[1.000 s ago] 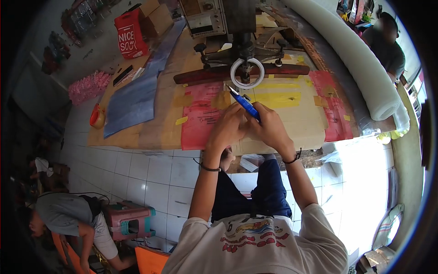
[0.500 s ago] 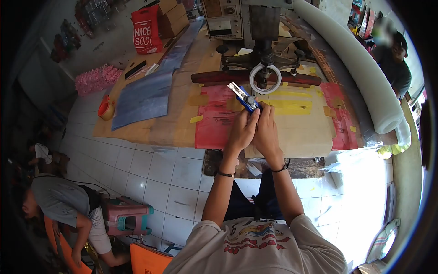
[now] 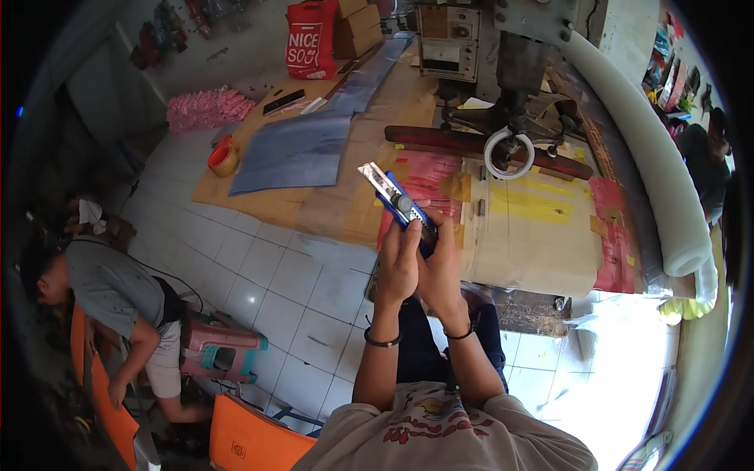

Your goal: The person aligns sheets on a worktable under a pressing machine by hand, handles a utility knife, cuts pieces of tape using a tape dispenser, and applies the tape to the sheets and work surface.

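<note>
A blue utility knife [image 3: 402,206] points up and to the left, its metal blade end bare. Around its lower part are the fingers of my left hand [image 3: 399,265], the thumb lying along the handle. My right hand [image 3: 441,263] presses against the left one and closes on the knife's lower end from the right. Both hands are just in front of the red taped sheet [image 3: 428,174] on the work table. Right of them lies a beige board [image 3: 518,251] with yellow tape. A white ring [image 3: 509,154] hangs at the machine's dark red bar [image 3: 471,149].
Blue-grey sheet [image 3: 294,153] and orange tape roll [image 3: 223,157] lie at the table's left. A machine [image 3: 449,43] stands at the back, a white foam roll [image 3: 644,165] at the right. A person [image 3: 118,279] bends over orange material at lower left; another person is at far right.
The view has turned left. My hands have moved left and nearer to me with the knife, which has been turned so that its blade end and slider show more.
</note>
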The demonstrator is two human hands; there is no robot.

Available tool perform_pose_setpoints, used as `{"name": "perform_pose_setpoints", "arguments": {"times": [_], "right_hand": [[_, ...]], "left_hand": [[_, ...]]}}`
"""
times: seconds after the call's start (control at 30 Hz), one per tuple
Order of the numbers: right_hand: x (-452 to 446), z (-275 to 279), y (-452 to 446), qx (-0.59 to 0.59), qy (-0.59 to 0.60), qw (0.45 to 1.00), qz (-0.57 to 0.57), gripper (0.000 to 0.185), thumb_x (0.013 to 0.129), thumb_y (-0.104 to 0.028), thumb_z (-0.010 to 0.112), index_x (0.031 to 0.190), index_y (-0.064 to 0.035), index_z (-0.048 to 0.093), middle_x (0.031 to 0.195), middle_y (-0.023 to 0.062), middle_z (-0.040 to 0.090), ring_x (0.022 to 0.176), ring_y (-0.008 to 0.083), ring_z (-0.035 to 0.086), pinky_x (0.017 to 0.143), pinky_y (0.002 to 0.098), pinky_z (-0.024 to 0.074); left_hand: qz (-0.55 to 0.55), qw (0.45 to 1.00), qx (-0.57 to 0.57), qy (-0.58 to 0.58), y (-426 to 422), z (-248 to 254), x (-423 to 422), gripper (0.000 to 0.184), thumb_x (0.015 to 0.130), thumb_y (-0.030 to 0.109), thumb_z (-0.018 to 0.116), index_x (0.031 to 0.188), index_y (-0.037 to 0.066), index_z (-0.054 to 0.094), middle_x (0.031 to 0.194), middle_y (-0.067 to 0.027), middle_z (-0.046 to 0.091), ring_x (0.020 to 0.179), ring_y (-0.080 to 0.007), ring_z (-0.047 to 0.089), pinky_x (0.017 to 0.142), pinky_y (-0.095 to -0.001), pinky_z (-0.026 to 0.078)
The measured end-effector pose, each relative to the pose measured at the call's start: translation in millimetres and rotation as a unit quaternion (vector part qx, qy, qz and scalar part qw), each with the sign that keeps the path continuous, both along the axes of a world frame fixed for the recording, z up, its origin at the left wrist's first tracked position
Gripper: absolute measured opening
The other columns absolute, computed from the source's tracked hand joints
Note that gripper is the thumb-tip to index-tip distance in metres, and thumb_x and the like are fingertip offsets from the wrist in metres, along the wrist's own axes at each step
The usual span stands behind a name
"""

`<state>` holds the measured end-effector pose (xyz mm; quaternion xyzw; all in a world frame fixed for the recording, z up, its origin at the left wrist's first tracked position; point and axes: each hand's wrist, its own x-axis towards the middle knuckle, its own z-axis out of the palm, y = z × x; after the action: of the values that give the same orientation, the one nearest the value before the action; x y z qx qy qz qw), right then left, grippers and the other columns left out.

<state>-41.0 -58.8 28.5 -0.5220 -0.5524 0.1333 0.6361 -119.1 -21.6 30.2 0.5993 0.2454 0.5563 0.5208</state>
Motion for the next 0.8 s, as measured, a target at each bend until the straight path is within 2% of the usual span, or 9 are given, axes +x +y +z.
{"name": "perform_pose_setpoints", "arguments": {"times": [0.07,0.13,0.2,0.3,0.4,0.53,0.8], "right_hand": [[-24.5,3.0,-0.9,-0.028,0.026,0.998,0.043,0.042,0.091,-0.004,0.072,0.128,0.0026,0.052,0.114,0.0266,0.067,0.1,0.0393,0.07,0.084,0.0412,0.0559],[-50.5,3.6,0.1,-0.037,0.035,0.995,0.088,0.044,0.091,-0.005,0.072,0.129,0.0028,0.051,0.116,0.0268,0.067,0.103,0.0403,0.07,0.085,0.0419,0.0558],[-77.3,5.8,1.4,-0.004,0.034,0.99,0.133,0.043,0.092,-0.005,0.071,0.129,0.0027,0.049,0.122,0.0282,0.065,0.107,0.0446,0.068,0.086,0.0437,0.0556],[-121.2,10.4,-1.8,-0.02,0.053,0.977,0.206,0.043,0.093,-0.005,0.071,0.129,0.0006,0.049,0.125,0.0281,0.064,0.105,0.0457,0.068,0.085,0.0443,0.0557],[-160.3,12.0,-4.4,-0.045,0.072,0.959,0.269,0.043,0.093,-0.006,0.071,0.13,0.0008,0.048,0.126,0.0277,0.064,0.103,0.0457,0.068,0.084,0.0445,0.0559],[-207.0,10.4,-13.1,-0.023,0.069,0.948,0.311,0.042,0.094,-0.006,0.07,0.129,0.0013,0.048,0.123,0.0259,0.065,0.102,0.045,0.069,0.083,0.0442,0.0562],[-247.9,12.0,-30.6,-0.071,0.076,0.931,0.35,0.042,0.095,-0.008,0.07,0.129,0.0016,0.048,0.114,0.0244,0.068,0.095,0.035,0.071,0.079,0.0402,0.0566]], "left_hand": [[-0.001,0.998,-0.029,-0.05,-3.3,-4.7,-25.0,0.041,0.11,0.026,0.044,0.136,-0.004,0.055,0.126,-0.0129,0.063,0.116,-0.0185,0.059,0.103,-0.0331,0.046],[0.093,0.995,-0.009,-0.017,-9.6,-1.8,-51.0,0.04,0.109,0.023,0.041,0.134,-0.005,0.056,0.125,-0.0152,0.064,0.115,-0.0208,0.06,0.103,-0.0344,0.046],[0.119,0.992,-0.03,-0.041,-18.1,2.0,-78.7,0.041,0.109,0.026,0.042,0.134,-0.005,0.056,0.123,-0.015,0.064,0.112,-0.0207,0.062,0.1,-0.0339,0.048],[0.184,0.98,-0.034,-0.066,-26.6,2.3,-122.7,0.043,0.11,0.03,0.044,0.132,-0.004,0.057,0.12,-0.0154,0.065,0.107,-0.0203,0.063,0.096,-0.0329,0.05],[0.244,0.968,-0.037,-0.04,-38.4,7.7,-162.5,0.045,0.11,0.032,0.044,0.132,-0.005,0.057,0.12,-0.0149,0.065,0.106,-0.0195,0.063,0.094,-0.0318,0.05],[0.297,0.952,-0.062,-0.037,-61.5,16.7,-204.5,0.044,0.11,0.031,0.044,0.131,-0.005,0.058,0.118,-0.0132,0.064,0.102,-0.0167,0.062,0.092,-0.0312,0.05],[0.342,0.936,-0.068,-0.05,-84.7,18.3,-241.3,0.039,0.109,0.025,0.046,0.13,-0.004,0.061,0.109,-0.0088,0.065,0.094,-0.0121,0.061,0.085,-0.0269,0.049]]}}
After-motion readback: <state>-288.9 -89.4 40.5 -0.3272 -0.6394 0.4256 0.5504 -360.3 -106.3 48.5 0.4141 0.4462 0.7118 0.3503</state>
